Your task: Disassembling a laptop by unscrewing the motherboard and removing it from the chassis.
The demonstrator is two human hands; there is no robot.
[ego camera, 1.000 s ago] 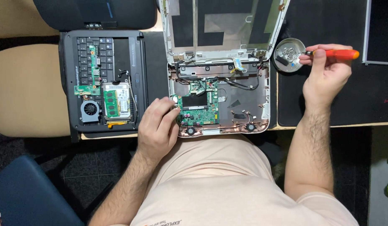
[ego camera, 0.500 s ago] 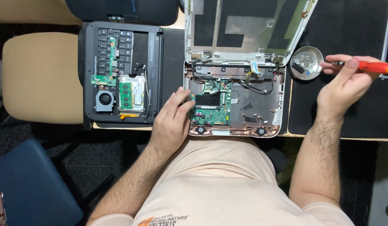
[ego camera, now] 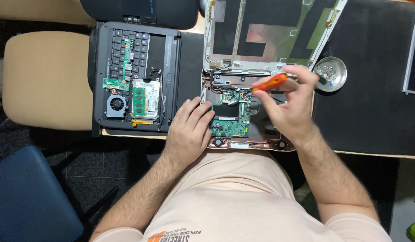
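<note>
An opened small laptop base (ego camera: pixel 261 134) lies at the table's front edge, its green circuit board (ego camera: pixel 230 118) exposed and its stripped lid (ego camera: pixel 270 31) tilted back. My left hand (ego camera: pixel 189 130) rests flat on the base's left side, fingertips touching the board's edge. My right hand (ego camera: pixel 290 105) hovers over the right part of the base and grips an orange-handled screwdriver (ego camera: pixel 270 83), which points left above the board. The screwdriver's tip is blurred.
A second, black disassembled laptop (ego camera: pixel 133 76) with fan and memory module lies to the left. A round metal dish (ego camera: pixel 330 74) with screws sits on the black mat (ego camera: pixel 373 103) to the right. A beige chair (ego camera: pixel 46 78) and a blue seat (ego camera: pixel 28 197) stand at left.
My right hand has swung left with the screwdriver, from beside the metal dish to over the open laptop base. My left hand has stayed on the base.
</note>
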